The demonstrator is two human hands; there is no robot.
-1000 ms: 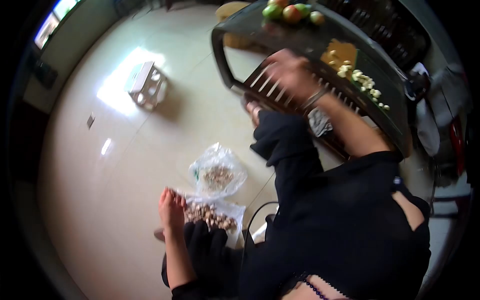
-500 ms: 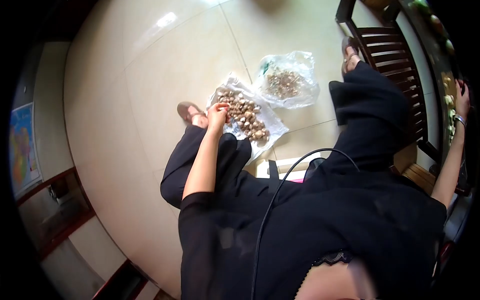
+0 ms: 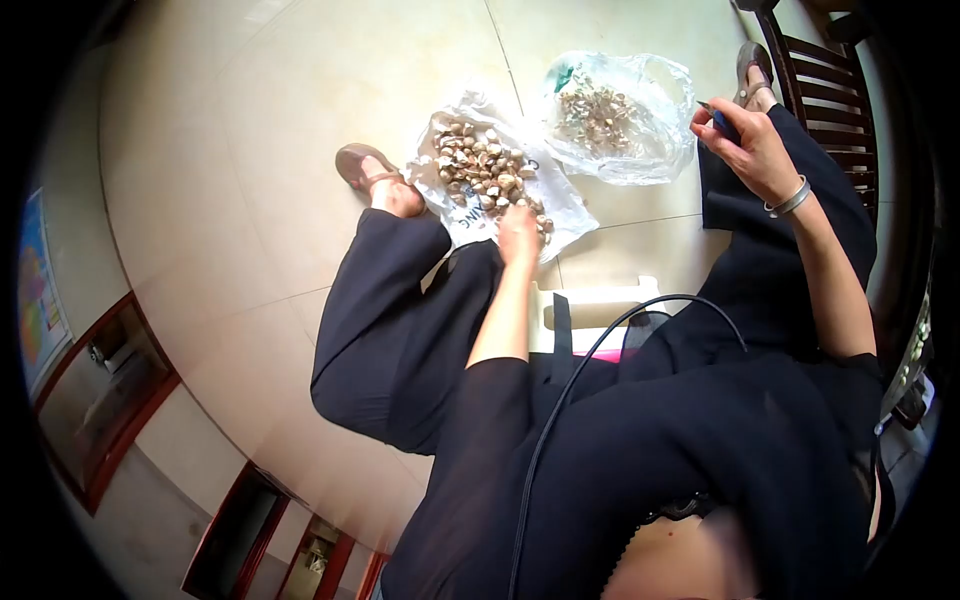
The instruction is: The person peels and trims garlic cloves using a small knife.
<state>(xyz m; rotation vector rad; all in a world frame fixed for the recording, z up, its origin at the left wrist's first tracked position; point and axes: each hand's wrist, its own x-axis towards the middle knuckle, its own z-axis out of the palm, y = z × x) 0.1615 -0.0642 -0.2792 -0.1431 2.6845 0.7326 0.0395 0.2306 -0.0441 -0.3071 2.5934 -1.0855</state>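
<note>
Mushrooms point(image 3: 490, 170), or what look like them, lie loose on a white bag point(image 3: 570, 212) on the floor, ahead of a dark cable point(image 3: 690, 297) looped across the person's front. Nearest, the left hand point(image 3: 518, 240) reaches down to the close end of the pile, its fingertips in among the pieces; they are hidden, so I cannot tell whether they pinch one. Beyond it, most of the pile spreads towards the left foot point(image 3: 398, 195). Out to the right, the right hand point(image 3: 760, 160) is raised, its fingers curled around a small knife point(image 3: 724, 124) with a blue handle, the tip poking past them. Near it sits a clear bag point(image 3: 660, 150) with small pale and brown scraps point(image 3: 600, 120). Farther off, a slatted chair point(image 3: 782, 60) stands by the other foot point(image 3: 763, 95). The step in hand looks like picking a piece from the pile, knife at the ready. From this pose, the next move would call for a light, narrow pinch on one mushroom, blade well away from the left fingers.
</note>
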